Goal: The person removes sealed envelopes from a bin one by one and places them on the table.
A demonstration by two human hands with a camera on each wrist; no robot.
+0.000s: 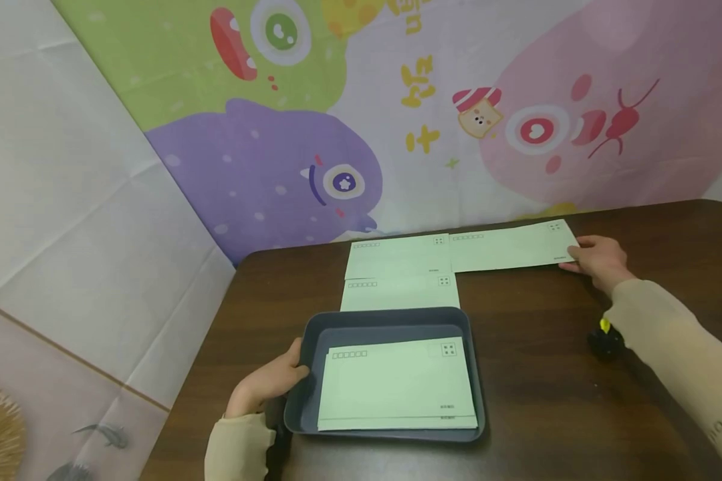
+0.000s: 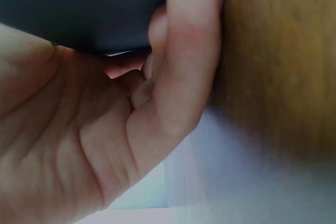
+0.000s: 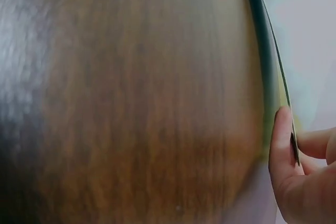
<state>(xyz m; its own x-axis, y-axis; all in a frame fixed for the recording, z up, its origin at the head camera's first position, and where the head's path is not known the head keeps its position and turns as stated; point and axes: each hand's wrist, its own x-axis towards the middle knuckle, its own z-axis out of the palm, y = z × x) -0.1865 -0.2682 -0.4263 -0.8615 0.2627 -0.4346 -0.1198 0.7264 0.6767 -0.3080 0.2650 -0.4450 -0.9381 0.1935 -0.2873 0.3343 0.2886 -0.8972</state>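
My left hand point(image 1: 272, 378) grips the left wall of a dark grey tray point(image 1: 391, 318), thumb over the rim. In the left wrist view its fingers point(image 2: 184, 61) curl beneath the dark tray. Inside the tray lies a stack of pale envelopes point(image 1: 397, 384), printed with small boxes and a stamp square. At the back right my right hand point(image 1: 602, 259) pinches the right end of another envelope point(image 1: 511, 246). The right wrist view shows that envelope edge-on between thumb and fingers. Its left end meets an envelope point(image 1: 397, 256) lying at the table's back edge.
Another envelope point(image 1: 400, 294) lies between the back envelope and the tray, its lower part hidden behind the tray. The dark wooden table point(image 1: 535, 374) ends at a cartoon-printed cloth point(image 1: 421, 180). A small black object with a yellow part point(image 1: 605, 339) is by the right sleeve.
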